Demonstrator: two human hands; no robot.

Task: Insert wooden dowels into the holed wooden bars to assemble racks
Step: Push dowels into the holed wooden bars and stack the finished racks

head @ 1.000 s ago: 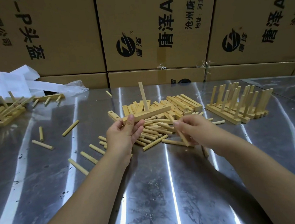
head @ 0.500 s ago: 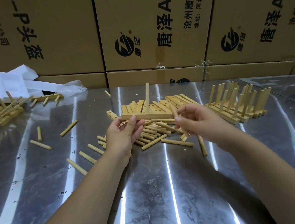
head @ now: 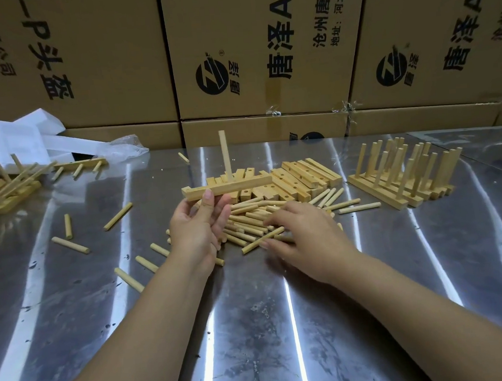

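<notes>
Left hand (head: 198,227) fingers pinch the holed bar (head: 237,187) level so its seated dowel (head: 225,156) stands upright; right hand (head: 303,236) fingers spread over loose dowels (head: 246,220) beneath them, grip indeterminate.

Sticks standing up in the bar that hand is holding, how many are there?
1. One stick stands upright near the middle of the bar, which the left hand holds up.

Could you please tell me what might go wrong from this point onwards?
The left hand grips the bar toward its left end, so it may tip when the next dowel is pushed in. The one upright dowel might work loose. The right hand, reaching into the loose dowels, could roll some off the table.
</notes>
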